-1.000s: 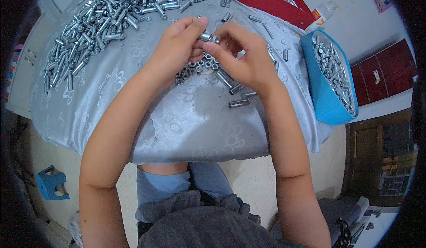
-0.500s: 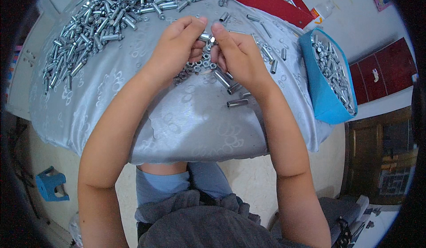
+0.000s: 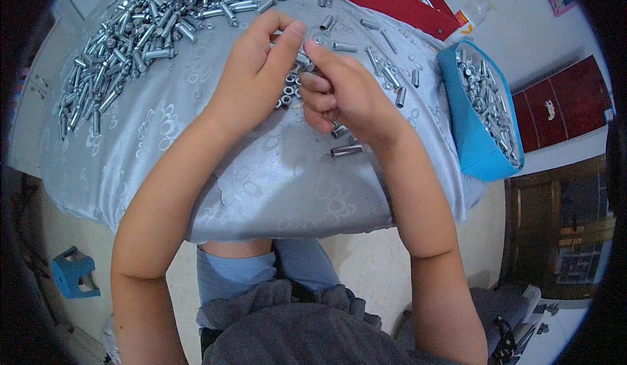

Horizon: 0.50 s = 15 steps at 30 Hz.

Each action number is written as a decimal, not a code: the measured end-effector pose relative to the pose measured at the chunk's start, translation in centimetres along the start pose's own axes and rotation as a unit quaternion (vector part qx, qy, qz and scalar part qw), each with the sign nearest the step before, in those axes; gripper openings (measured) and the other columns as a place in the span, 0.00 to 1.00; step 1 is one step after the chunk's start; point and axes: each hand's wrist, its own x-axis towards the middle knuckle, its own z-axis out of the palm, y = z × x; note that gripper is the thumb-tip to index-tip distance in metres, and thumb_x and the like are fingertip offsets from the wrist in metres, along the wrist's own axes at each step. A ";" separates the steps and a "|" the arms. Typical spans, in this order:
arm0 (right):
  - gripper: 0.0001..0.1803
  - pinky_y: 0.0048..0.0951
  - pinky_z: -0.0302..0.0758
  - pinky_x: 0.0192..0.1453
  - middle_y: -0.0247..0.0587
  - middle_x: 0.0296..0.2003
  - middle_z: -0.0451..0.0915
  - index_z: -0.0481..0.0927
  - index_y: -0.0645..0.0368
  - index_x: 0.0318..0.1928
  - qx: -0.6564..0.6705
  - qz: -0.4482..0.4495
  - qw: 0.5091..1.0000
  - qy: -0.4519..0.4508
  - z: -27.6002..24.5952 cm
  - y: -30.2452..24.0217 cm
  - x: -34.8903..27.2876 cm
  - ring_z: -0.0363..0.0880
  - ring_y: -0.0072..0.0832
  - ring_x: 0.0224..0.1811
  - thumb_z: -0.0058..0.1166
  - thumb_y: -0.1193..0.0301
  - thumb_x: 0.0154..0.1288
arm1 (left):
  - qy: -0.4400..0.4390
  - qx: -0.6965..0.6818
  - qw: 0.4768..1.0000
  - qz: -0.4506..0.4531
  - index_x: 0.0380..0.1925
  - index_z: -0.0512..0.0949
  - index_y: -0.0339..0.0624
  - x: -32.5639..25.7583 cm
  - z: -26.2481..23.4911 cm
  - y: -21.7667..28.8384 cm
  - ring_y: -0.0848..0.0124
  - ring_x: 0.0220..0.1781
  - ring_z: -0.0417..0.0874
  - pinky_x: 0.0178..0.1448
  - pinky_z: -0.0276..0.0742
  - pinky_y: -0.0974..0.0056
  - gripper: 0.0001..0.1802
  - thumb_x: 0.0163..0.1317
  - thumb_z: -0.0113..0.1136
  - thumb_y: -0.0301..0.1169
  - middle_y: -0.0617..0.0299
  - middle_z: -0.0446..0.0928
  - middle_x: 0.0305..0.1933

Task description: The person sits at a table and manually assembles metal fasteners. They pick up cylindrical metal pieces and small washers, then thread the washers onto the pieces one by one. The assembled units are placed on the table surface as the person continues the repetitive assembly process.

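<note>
Hands met over the middle of the table, which was covered with a grey patterned cloth. The left hand had its thumb and forefinger pinched on a small metal piece, and the right hand closed on the same piece from the other side, fingertips touching; its exact form was hidden by the fingers. Directly beneath the hands lay a small cluster of nuts, partly covered. Two short metal sleeves lay on the cloth just beside the right wrist. A large heap of loose sleeves was spread across the far left of the table, well apart from the hands. A blue bag at the right edge was full of similar metal parts, and a red tray at the far side held more. Judged from this layout, a good share of parts had already been handled and bagged, yet the heap remained large, so much of the work was left; which pile was finished stock could not be told for certain
</note>
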 end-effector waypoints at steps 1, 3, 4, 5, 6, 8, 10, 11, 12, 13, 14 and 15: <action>0.27 0.23 0.60 0.17 0.28 0.08 0.59 0.59 0.53 0.14 0.029 0.026 0.999 -0.033 -0.6 -0.2 -0.2 0.63 0.24 0.10 0.31 0.49 0.65 | -0.007 0.019 0.999 0.029 0.31 0.69 0.37 -0.1 0.0 0.1 0.78 0.30 0.67 0.35 0.65 0.73 0.13 0.61 0.47 0.38 0.65 0.68 0.26; 0.27 0.21 0.60 0.17 0.28 0.08 0.59 0.60 0.53 0.15 0.049 0.042 0.997 -0.050 -1.0 -0.5 -0.2 0.63 0.23 0.10 0.32 0.48 0.64 | -0.017 -0.008 1.000 0.020 0.32 0.69 0.38 -0.2 0.0 0.7 0.79 0.30 0.67 0.36 0.64 0.73 0.12 0.60 0.48 0.37 0.66 0.68 0.27; 0.28 0.21 0.60 0.16 0.28 0.09 0.59 0.62 0.55 0.16 0.038 0.031 0.998 -0.033 -0.9 -0.8 -0.3 0.63 0.22 0.10 0.32 0.47 0.64 | -0.022 -0.022 0.999 0.014 0.32 0.69 0.38 -0.2 0.0 0.9 0.79 0.30 0.66 0.36 0.64 0.74 0.11 0.60 0.49 0.36 0.66 0.68 0.27; 0.28 0.21 0.60 0.16 0.28 0.09 0.59 0.65 0.56 0.17 0.028 0.020 0.999 -0.016 -0.9 -1.0 -0.4 0.62 0.22 0.11 0.33 0.47 0.63 | -0.018 -0.040 0.999 0.005 0.32 0.69 0.38 -0.2 0.0 0.9 0.80 0.30 0.66 0.35 0.64 0.74 0.11 0.60 0.50 0.36 0.67 0.67 0.28; 0.27 0.19 0.59 0.16 0.27 0.10 0.59 0.66 0.56 0.20 0.028 -0.009 0.999 0.023 -0.9 -1.4 -0.5 0.61 0.20 0.11 0.34 0.47 0.63 | -0.016 -0.059 0.998 -0.002 0.32 0.69 0.39 0.0 0.0 0.9 0.80 0.30 0.66 0.35 0.63 0.75 0.10 0.59 0.50 0.35 0.68 0.67 0.28; 0.25 0.17 0.56 0.17 0.25 0.13 0.58 0.69 0.57 0.26 0.029 -0.067 0.992 0.100 -1.1 -1.9 -0.6 0.58 0.16 0.13 0.34 0.48 0.64 | -0.025 -0.080 0.996 -0.030 0.32 0.71 0.40 0.1 -0.4 1.3 0.83 0.27 0.66 0.31 0.63 0.77 0.09 0.57 0.54 0.34 0.70 0.68 0.27; 0.22 0.16 0.57 0.19 0.25 0.16 0.60 0.70 0.59 0.33 0.065 -0.114 0.982 0.135 -2.4 -2.3 -0.7 0.59 0.16 0.16 0.38 0.51 0.64 | -0.154 -0.071 0.981 -0.096 0.32 0.70 0.40 0.3 -1.4 2.3 0.83 0.24 0.66 0.27 0.62 0.77 0.10 0.56 0.54 0.34 0.70 0.68 0.26; 0.21 0.16 0.58 0.20 0.26 0.17 0.61 0.70 0.60 0.36 0.082 -0.137 0.975 0.152 -3.2 -2.6 -0.8 0.60 0.15 0.18 0.40 0.53 0.64 | -0.218 -0.065 0.965 -0.127 0.33 0.70 0.39 0.2 -1.8 2.6 0.83 0.22 0.66 0.25 0.62 0.77 0.10 0.56 0.54 0.34 0.70 0.69 0.25; 0.17 0.15 0.59 0.22 0.26 0.20 0.63 0.69 0.60 0.37 0.146 -0.162 0.970 0.110 -4.1 -2.4 -0.7 0.60 0.15 0.21 0.46 0.57 0.62 | -0.320 -0.061 0.934 -0.149 0.32 0.72 0.39 0.2 -2.3 2.7 0.82 0.19 0.68 0.22 0.64 0.76 0.10 0.54 0.57 0.33 0.69 0.72 0.24; 0.16 0.15 0.59 0.22 0.26 0.20 0.63 0.69 0.59 0.37 0.162 -0.165 0.965 0.127 -4.7 -2.3 -0.6 0.60 0.15 0.21 0.47 0.58 0.62 | -0.397 -0.066 0.899 -0.176 0.32 0.72 0.39 0.2 -2.5 2.9 0.82 0.20 0.68 0.23 0.65 0.76 0.10 0.54 0.57 0.34 0.68 0.72 0.24; 0.15 0.16 0.59 0.22 0.25 0.19 0.63 0.69 0.59 0.37 0.178 -0.168 0.959 0.145 -5.1 -2.2 -0.6 0.60 0.15 0.21 0.47 0.59 0.61 | -0.470 -0.071 0.857 -0.201 0.31 0.73 0.39 0.2 -2.6 3.1 0.82 0.20 0.69 0.23 0.66 0.77 0.10 0.54 0.57 0.34 0.67 0.73 0.24; 0.14 0.16 0.59 0.21 0.25 0.19 0.63 0.69 0.59 0.38 0.194 -0.170 0.953 0.159 -5.2 -2.1 -0.4 0.60 0.15 0.21 0.48 0.60 0.61 | -0.537 -0.074 0.810 -0.226 0.30 0.73 0.39 0.2 -2.9 3.3 0.82 0.20 0.70 0.24 0.67 0.77 0.10 0.54 0.57 0.35 0.67 0.73 0.23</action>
